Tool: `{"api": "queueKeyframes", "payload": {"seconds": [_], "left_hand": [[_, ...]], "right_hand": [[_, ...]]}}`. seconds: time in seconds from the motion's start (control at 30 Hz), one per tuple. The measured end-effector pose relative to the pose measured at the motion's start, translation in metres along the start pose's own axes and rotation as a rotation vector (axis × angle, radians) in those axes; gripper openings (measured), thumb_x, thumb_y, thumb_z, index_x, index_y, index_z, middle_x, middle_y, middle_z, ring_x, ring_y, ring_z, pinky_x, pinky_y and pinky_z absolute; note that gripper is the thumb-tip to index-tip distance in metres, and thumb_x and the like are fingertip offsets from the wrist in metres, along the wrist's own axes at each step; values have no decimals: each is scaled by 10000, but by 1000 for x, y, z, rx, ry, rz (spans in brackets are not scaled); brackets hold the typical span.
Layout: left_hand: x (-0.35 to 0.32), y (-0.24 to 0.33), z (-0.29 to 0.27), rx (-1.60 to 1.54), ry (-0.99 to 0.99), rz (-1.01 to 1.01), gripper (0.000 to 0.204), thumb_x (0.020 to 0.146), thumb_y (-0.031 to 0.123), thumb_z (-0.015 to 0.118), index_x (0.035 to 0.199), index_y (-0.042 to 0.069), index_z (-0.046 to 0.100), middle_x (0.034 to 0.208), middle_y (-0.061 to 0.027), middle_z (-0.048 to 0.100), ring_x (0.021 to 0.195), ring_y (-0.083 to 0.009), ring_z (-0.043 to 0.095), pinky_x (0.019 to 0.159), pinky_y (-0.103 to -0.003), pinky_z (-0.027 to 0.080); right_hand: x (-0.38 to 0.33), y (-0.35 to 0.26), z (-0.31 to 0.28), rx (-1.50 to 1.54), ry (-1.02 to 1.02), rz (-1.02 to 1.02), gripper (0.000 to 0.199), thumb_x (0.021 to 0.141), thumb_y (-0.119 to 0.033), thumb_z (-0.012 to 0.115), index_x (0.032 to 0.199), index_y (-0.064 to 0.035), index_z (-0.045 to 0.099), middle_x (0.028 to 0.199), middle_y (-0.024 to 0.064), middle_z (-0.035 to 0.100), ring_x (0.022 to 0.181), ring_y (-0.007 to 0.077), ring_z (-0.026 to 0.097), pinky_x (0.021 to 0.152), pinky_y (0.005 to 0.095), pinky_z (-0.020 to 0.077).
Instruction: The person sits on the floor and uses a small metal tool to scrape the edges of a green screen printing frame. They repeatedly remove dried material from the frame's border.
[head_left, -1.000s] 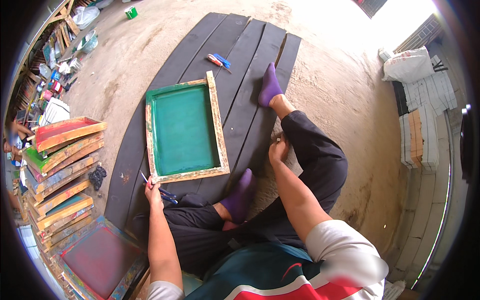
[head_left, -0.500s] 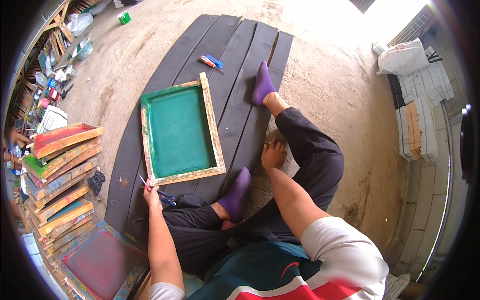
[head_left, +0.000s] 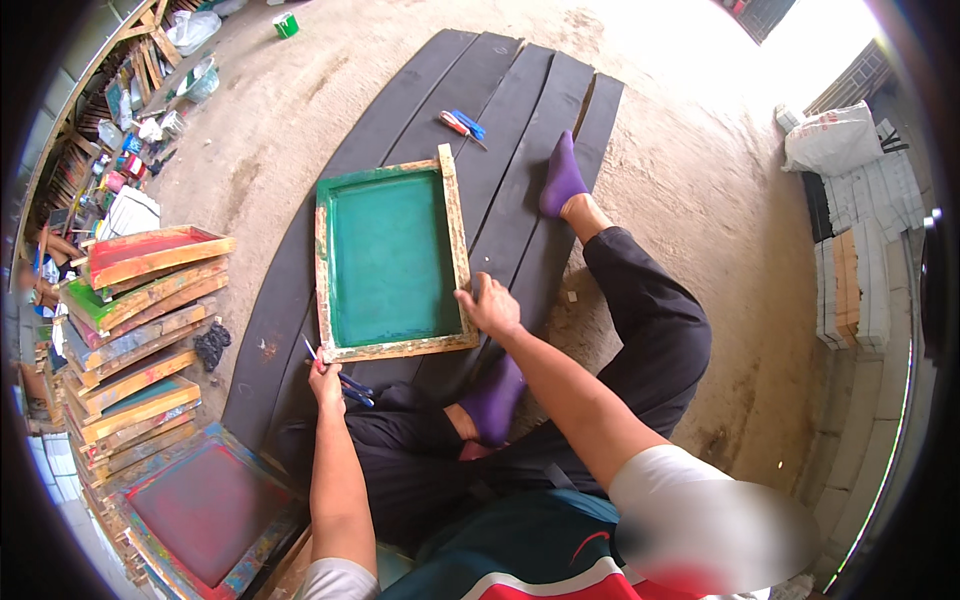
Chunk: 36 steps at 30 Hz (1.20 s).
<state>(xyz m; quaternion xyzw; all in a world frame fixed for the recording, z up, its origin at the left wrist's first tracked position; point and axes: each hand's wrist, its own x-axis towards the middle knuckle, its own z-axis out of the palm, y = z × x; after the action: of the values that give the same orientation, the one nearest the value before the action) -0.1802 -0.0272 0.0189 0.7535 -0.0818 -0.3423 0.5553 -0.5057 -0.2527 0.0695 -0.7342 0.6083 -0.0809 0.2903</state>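
Observation:
A wooden screen-printing frame (head_left: 460, 250) with green mesh lies on the dark plank surface. My left hand (head_left: 326, 382) is closed at its near left corner, around a tool with a thin pointed tip and blue handles (head_left: 357, 390); its exact kind is unclear. At the frame's right side is my right hand (head_left: 494, 308), fingers curled and thumb by the wooden edge. Something small and dark appears between its fingers, too unclear to name. Beyond the frame lie a red-and-white-handled screwdriver (head_left: 455, 123) and a blue-handled tool (head_left: 468, 124), close together.
Dark planks (head_left: 400, 110) extend away from me, with my purple-socked feet on or beside them. Stacked printing frames (head_left: 150, 310) stand at left, near a reddish screen (head_left: 210, 510). Pale blocks (head_left: 865, 200) and a white sack (head_left: 828, 138) are at right.
My right hand has left the floor and come up to the frame's right edge. The left hand stays at the near corner with its tool. The whole view has shifted slightly.

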Motion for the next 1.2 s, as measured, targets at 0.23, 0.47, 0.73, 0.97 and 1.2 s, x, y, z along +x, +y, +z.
{"api": "queueKeyframes", "payload": {"seconds": [0.23,0.47,0.73,0.97,1.2], "left_hand": [[-4,9,10,-3,-29,84,719,803,-116,602,1494,76,569,1260,-32,672,1066,-152,652,908,-287,516],[-16,11,17,-16,-203,71,694,832,-118,583,1515,-19,511,1442,-110,612,1311,-197,587,1112,-312,423],[-8,-14,21,227,-20,245,587,821,-34,647,1405,28,636,1177,-82,719,1034,-166,667,962,-316,511],[-55,32,52,-303,-193,166,600,860,-65,649,1450,40,611,1030,37,588,973,-83,561,914,-241,466],[-98,42,48,-388,-205,102,525,938,15,615,1462,41,591,1418,-94,626,1273,-186,575,1095,-330,432]], "right_hand": [[14,-13,30,99,-25,97,460,972,-362,603,1252,-43,426,1252,255,603,1095,455,669,918,561,544],[-19,9,31,130,151,134,502,934,-267,606,1347,-46,424,1263,242,599,1072,468,662,910,564,530],[-51,-1,22,-101,330,140,648,905,-360,740,1425,-100,453,1233,163,578,1182,387,588,935,528,509],[-77,-81,40,284,-367,-314,494,938,-466,720,1160,-25,693,1021,235,734,1014,406,705,894,482,547],[-130,-132,55,241,-286,-597,444,920,-323,725,1297,-106,635,1178,222,653,1153,426,635,980,509,520]]}}
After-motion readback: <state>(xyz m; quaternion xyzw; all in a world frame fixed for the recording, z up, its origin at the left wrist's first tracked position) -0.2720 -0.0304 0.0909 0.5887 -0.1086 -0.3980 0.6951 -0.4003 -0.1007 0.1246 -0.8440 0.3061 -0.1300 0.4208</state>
